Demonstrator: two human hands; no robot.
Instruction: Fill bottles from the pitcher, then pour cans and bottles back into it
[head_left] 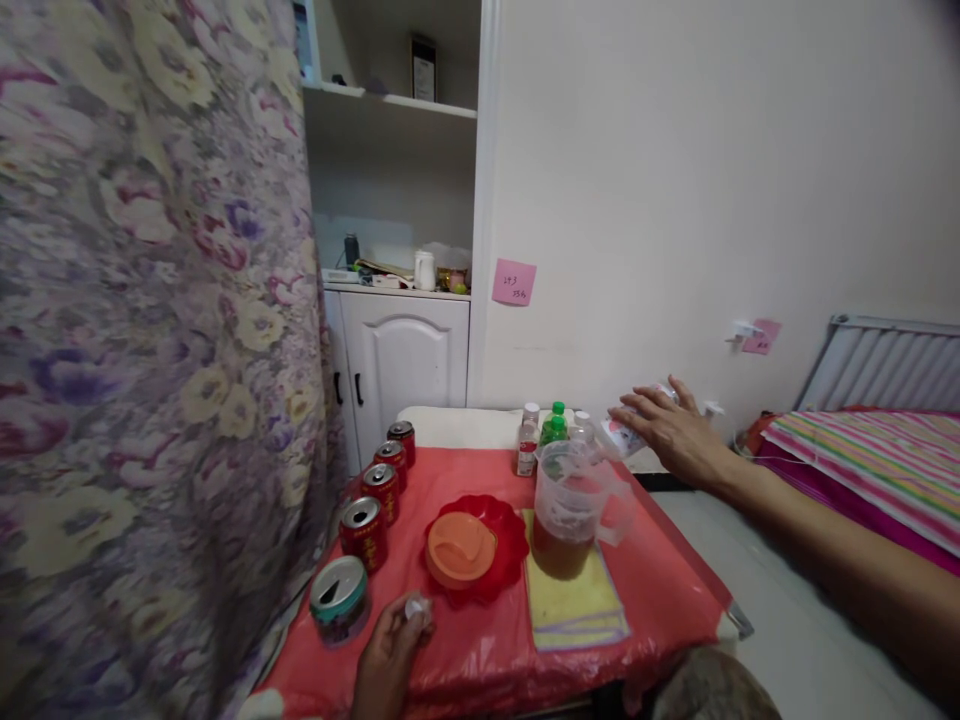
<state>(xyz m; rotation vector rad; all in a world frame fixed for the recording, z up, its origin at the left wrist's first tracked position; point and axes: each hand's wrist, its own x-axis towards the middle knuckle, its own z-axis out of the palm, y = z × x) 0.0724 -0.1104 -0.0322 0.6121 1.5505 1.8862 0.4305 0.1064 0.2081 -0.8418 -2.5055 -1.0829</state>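
My right hand (664,430) is wrapped around a plastic bottle (619,438) with a pale printed label, tilted with its neck down towards a clear pitcher (574,500). Brown liquid fills the lower part of the pitcher, which stands on a folded yellow cloth (574,615). Close to the table's front edge, my left hand (391,645) pinches a small whitish bottle cap (415,605), somewhat blurred. Just beyond that hand lies a red scalloped dish (514,545) holding an orange lid (459,550).
Several red drink cans (364,535) line the left side of the table, with a teal-rimmed can (340,600) nearest. Several bottles (527,445) stand behind the pitcher. Red plastic covers the table (480,665). A flowered curtain (165,350) hangs left; a bed (877,460) is right.
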